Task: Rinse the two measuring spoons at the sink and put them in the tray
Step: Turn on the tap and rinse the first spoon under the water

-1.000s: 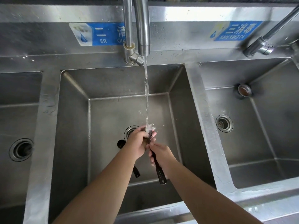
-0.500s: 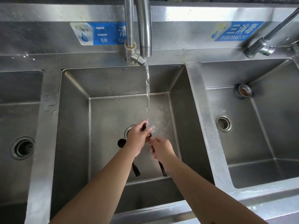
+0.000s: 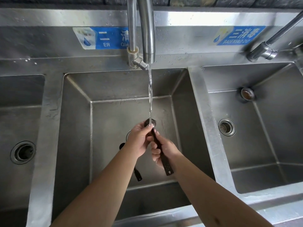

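Observation:
A dark measuring spoon is held over the middle sink basin, its bowl under the running water stream. My right hand grips its handle. My left hand pinches the spoon's bowl end with the fingertips. A second dark measuring spoon lies on the basin floor under my left forearm, mostly hidden; only its bowl and handle tip show. No tray is in view.
The faucet hangs above the middle basin with water flowing. A left basin with a drain and a right basin with a drain flank it. A second faucet stands at the upper right.
The spoon's bowl has come out from under my left hand's fingers and now shows under the stream. My right hand has slid a little down the handle.

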`<state>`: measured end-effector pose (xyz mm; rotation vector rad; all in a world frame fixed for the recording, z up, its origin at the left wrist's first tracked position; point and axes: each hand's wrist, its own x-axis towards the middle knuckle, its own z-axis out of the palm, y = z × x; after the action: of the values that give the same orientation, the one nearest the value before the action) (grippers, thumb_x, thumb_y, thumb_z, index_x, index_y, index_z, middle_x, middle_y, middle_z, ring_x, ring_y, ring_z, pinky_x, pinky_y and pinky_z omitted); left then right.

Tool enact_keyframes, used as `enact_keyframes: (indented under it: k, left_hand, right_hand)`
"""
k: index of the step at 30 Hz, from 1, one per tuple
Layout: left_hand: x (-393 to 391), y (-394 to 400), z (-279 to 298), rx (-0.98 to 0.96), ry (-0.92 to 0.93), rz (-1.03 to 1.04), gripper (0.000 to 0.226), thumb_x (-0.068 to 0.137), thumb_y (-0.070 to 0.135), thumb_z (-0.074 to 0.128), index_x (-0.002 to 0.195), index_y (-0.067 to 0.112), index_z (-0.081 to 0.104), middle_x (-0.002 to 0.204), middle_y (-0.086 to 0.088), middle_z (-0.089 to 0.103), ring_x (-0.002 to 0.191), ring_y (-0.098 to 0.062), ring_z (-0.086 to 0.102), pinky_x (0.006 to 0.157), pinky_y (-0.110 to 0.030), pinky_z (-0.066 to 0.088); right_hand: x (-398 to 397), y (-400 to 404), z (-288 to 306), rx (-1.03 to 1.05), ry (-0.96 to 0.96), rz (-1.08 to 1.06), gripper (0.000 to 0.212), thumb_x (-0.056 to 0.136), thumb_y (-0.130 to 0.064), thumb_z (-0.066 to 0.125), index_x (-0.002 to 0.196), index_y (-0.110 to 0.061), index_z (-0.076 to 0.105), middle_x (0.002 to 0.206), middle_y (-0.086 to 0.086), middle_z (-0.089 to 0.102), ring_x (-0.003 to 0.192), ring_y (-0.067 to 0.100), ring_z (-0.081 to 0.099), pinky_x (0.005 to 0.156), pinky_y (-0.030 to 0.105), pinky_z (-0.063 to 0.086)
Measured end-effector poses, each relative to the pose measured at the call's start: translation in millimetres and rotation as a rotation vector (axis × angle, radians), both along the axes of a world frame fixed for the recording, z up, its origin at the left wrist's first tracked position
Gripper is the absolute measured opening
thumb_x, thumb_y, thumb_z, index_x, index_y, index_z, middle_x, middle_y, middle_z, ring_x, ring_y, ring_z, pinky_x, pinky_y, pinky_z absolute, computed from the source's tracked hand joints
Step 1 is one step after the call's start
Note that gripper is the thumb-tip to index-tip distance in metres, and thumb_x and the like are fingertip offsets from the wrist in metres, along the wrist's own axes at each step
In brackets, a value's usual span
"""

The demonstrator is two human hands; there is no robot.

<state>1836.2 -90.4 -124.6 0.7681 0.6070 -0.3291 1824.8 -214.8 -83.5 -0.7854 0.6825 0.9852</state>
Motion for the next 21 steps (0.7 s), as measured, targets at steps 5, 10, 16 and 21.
enact_keyframes:
  k: [5,10,16,21]
  left_hand:
    - [6.4,4.4,9.9,0.129,0.008,-0.036,0.007,0.093,0.009,0.059,0.095,0.004,0.062,0.076,-0.010,0.060,0.040,-0.013,0.045,0.037,-0.025,0.041]
    - [6.1,15.5,24.1,0.193,0.080,-0.113,0.016,0.094,0.015,0.058,0.090,0.002,0.065,0.062,-0.009,0.062,0.030,-0.021,0.044,0.035,-0.030,0.041]
    - [29.2,26.2,43.6,0.289,0.030,-0.149,0.021,0.091,0.021,0.060,0.080,0.005,0.069,0.050,-0.014,0.048,0.032,-0.021,0.041,0.036,-0.029,0.041]
    - [63.4,32.4,59.1,0.281,0.015,0.012,0.018,0.093,0.021,0.061,0.078,0.016,0.070,0.080,-0.009,0.073,0.076,-0.027,0.070,0.044,-0.022,0.048]
  right_hand:
    - [6.1,1.2,2.7,-0.217,-0.198,0.135,0.024,0.101,-0.020,0.046,0.089,-0.007,0.063,0.060,0.003,0.056,0.043,0.011,0.047,0.038,0.021,0.040]
    - [18.4,21.0,11.2,-0.263,-0.311,0.197,0.028,0.101,-0.019,0.045,0.081,-0.009,0.061,0.058,0.004,0.054,0.042,0.012,0.045,0.037,0.022,0.037]
    - [42.3,36.3,22.2,-0.209,-0.335,0.123,0.028,0.102,-0.016,0.041,0.084,-0.001,0.058,0.062,0.011,0.056,0.044,0.016,0.049,0.039,0.025,0.040]
    - [39.7,26.9,22.4,-0.159,-0.296,0.103,0.023,0.098,-0.016,0.044,0.092,-0.006,0.064,0.064,0.004,0.062,0.050,0.016,0.055,0.045,0.022,0.041]
